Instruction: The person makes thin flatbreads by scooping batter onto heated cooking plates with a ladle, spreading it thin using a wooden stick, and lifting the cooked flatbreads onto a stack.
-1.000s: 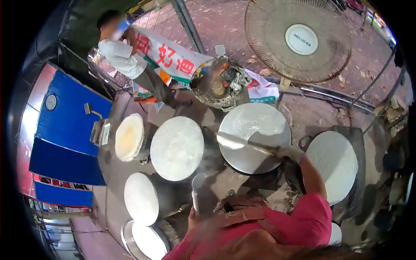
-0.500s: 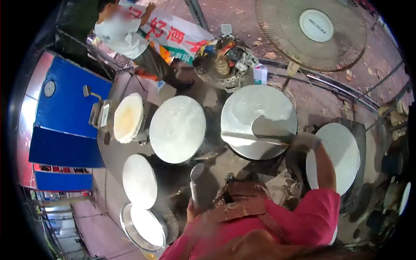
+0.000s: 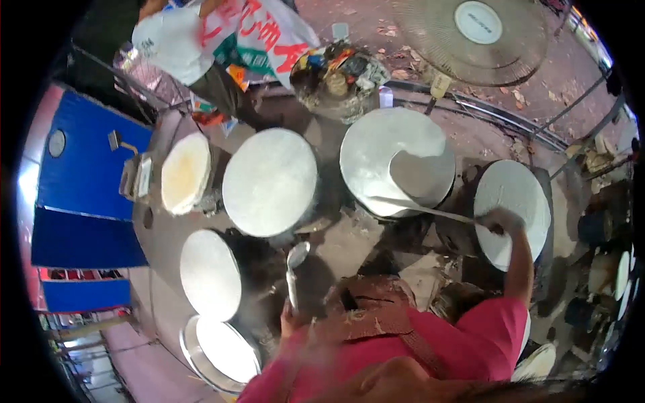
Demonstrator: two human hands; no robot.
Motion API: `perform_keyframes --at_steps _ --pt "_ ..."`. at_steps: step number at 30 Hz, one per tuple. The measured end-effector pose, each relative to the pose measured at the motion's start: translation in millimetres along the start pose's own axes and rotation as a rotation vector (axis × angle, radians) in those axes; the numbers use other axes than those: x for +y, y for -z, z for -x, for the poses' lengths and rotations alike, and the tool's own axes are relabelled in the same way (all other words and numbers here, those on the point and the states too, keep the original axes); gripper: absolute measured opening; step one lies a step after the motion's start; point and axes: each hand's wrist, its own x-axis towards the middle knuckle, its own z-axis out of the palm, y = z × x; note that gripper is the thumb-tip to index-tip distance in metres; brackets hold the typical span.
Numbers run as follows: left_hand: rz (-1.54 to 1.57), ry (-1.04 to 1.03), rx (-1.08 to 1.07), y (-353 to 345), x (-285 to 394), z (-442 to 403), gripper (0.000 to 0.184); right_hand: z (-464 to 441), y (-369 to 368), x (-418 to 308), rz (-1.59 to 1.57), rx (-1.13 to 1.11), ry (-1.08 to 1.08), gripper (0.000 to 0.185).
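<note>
- The floor [image 3: 309, 121] is grey and dusty-looking; round griddles stand on it in a loose arc around the person
- Nearest the work is one griddle [image 3: 424, 178], a white layer [image 3: 369, 144] curving over most of it, a greyer patch left at the right; a white-covered disc [image 3: 270, 181] stands left of it, another [image 3: 210, 275] lower down
- Right hand [image 3: 502, 220]: closed round the end of a long stick [image 3: 440, 213], fingers blurred; it is above a fourth white disc [image 3: 507, 185], contact uncertain; the stick's far end lies over the griddle's near edge
- Left hand [image 3: 289, 324]: wrapped round the handle of a ladle [image 3: 291, 285], bowl upward; its fingers are mostly hidden
- Around: a stack of flat rounds [image 3: 185, 173], a metal pot [image 3: 187, 339], blue panels [image 3: 94, 154], a railing, a heaped bin [image 3: 339, 84], a large fan [image 3: 470, 57]; behind, a person in a white shirt [image 3: 171, 47]
- Writing: a banner [image 3: 295, 33] carries big red Chinese characters, creased and partly cut off; the fan's hub label [image 3: 478, 22] has dark lettering, too blurred to read
</note>
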Motion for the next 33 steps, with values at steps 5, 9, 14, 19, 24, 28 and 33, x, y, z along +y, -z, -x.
perform_keyframes --at_steps 5,9,14,19,24,28,33 --pt "0.217 0.169 -0.119 47 -115 -27 0.050 70 -157 82 -0.302 0.618 -0.076 0.014" --pt "0.494 0.436 -0.194 78 -93 -17 0.058 -18 -331 21 -0.635 0.784 0.327 0.030" --pt "0.433 0.359 -0.278 110 -63 5 0.067 -19 -355 -77 0.075 0.763 0.035 0.035" --pt "0.593 0.308 -0.343 120 -87 25 0.074 -44 -356 8 -0.415 1.067 0.206 0.027" --pt "0.954 0.436 -0.380 114 -55 39 0.057 -40 -363 -107 -0.087 1.052 0.287 0.029" --pt "1.138 0.405 -0.391 115 -58 46 0.073 11 -302 -46 -0.040 0.792 0.002 0.029" --pt "1.168 0.444 -0.625 100 -59 32 0.018 -91 -311 -47 -0.629 1.061 0.451 0.029"
